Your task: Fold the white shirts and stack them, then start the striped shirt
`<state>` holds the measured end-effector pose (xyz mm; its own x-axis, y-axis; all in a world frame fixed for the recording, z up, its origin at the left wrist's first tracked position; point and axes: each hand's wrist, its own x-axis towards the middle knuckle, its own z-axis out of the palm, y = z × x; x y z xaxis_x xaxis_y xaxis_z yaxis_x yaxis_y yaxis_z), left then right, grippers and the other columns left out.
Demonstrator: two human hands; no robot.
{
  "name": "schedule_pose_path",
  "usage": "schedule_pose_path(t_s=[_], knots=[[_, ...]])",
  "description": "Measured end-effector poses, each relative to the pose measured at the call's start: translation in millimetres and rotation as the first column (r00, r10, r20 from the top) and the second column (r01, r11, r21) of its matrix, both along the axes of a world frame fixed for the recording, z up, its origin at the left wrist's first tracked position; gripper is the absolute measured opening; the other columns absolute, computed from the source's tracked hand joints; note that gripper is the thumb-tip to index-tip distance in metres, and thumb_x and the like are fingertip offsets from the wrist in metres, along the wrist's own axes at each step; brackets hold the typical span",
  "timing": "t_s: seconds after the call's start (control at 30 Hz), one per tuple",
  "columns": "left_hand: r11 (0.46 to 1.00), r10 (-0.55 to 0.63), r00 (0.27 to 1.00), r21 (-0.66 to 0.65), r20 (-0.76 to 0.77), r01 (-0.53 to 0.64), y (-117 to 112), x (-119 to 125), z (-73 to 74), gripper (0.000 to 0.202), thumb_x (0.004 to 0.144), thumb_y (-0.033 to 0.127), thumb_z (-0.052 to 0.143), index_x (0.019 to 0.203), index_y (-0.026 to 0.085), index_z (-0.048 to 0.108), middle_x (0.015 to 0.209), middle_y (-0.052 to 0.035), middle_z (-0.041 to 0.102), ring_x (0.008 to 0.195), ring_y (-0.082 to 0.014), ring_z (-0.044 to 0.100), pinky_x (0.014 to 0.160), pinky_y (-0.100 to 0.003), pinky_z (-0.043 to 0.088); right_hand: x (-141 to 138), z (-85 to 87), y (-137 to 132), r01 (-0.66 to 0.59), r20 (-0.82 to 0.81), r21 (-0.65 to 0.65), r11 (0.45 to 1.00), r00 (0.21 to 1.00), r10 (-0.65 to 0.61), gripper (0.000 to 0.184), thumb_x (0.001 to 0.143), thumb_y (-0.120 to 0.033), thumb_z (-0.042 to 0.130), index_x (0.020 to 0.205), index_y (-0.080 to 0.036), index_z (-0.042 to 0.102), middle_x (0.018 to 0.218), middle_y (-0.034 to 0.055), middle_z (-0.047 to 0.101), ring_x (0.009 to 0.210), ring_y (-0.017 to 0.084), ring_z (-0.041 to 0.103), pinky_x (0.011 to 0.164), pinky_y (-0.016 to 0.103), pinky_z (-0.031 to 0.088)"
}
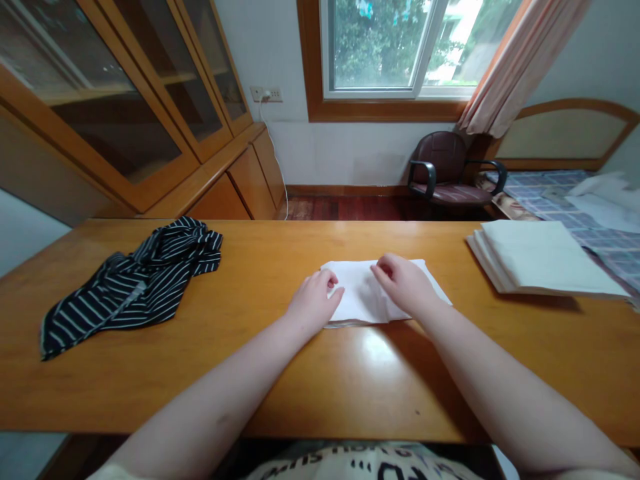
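Observation:
A folded white cloth (pixel 363 293) lies flat on the wooden table (pixel 360 247), in front of me and a little right of centre. My left hand (pixel 314 301) rests on its left side, with the fingers curled onto the fabric. My right hand (pixel 403 283) grips the top layer from the right, knuckles raised, and its fingertips come close to the left hand's. The hands are a short gap apart, and they hide part of the cloth.
A black-and-white striped garment (pixel 130 283) lies crumpled at the table's left. A stack of folded white cloths (pixel 543 257) sits at the right. Beyond the far edge stand a glass-fronted wooden cabinet (pixel 130 113), a dark chair (pixel 447 177) and a bed (pixel 565 193).

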<state>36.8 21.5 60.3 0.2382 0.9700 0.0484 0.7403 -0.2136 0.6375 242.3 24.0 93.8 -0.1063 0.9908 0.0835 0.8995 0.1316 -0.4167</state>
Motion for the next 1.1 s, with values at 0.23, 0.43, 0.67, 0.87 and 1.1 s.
schedule_pose_path(t_s=[0.23,0.43,0.67,0.87,1.1], knots=[[0.970,-0.162,0.890,0.098,-0.426,0.224,-50.2,-12.0,-21.4,0.032,0.081,0.024,0.062,0.113,0.023,0.057,0.113,-0.0090,0.058,0.104,-0.0260,0.051,0.086,-0.039,0.044,10.4,-52.3,52.0,0.079,-0.033,-0.240,0.968,0.995,-0.090,0.038,0.087,-0.050,0.048,0.095,-0.017,0.067,0.090,0.0082,0.071,0.079,0.020,0.063,0.064,0.026,0.038],[0.896,-0.311,0.785,0.111,-0.537,0.431,-53.6,-7.4,-27.9,0.023,0.092,0.016,0.045,0.108,0.021,0.060,0.097,-0.0056,0.061,0.094,-0.0212,0.052,0.080,-0.035,0.047,9.9,-63.2,60.6,0.163,0.093,-0.249,0.955,0.985,-0.144,0.032,0.089,-0.044,0.046,0.086,-0.021,0.067,0.090,0.0066,0.071,0.082,0.021,0.063,0.061,0.027,0.036],[0.859,-0.310,0.729,0.149,-0.610,0.490,-57.6,-5.1,-31.5,0.025,0.094,0.022,0.044,0.115,0.020,0.058,0.098,-0.0053,0.062,0.094,-0.0217,0.053,0.077,-0.035,0.048,-17.4,-43.6,59.3,0.026,0.201,0.003,1.000,0.979,-0.026,0.029,0.092,-0.037,0.047,0.101,-0.016,0.065,0.103,0.0113,0.068,0.096,0.024,0.061,0.082,0.030,0.040],[0.848,-0.267,0.732,0.209,-0.627,0.488,-58.7,-3.7,-36.0,0.024,0.093,0.021,0.047,0.114,0.018,0.059,0.094,-0.0047,0.063,0.089,-0.0211,0.055,0.074,-0.034,0.047,-81.4,-40.9,72.0,-0.449,0.306,-0.086,0.889,0.838,0.453,0.039,0.095,-0.043,0.042,0.101,-0.014,0.067,0.101,0.0128,0.069,0.097,0.024,0.062,0.083,0.031,0.042],[0.801,-0.256,0.673,0.238,-0.694,0.550,-62.5,1.1,-37.3,0.018,0.091,0.017,0.048,0.102,0.017,0.062,0.085,-0.0042,0.060,0.080,-0.0209,0.055,0.064,-0.034,0.045,-105.7,-63.5,93.4,-0.328,0.331,-0.160,0.931,0.871,0.364,0.044,0.095,-0.045,0.036,0.092,-0.017,0.070,0.094,0.0121,0.071,0.090,0.025,0.066,0.075,0.032,0.046]])
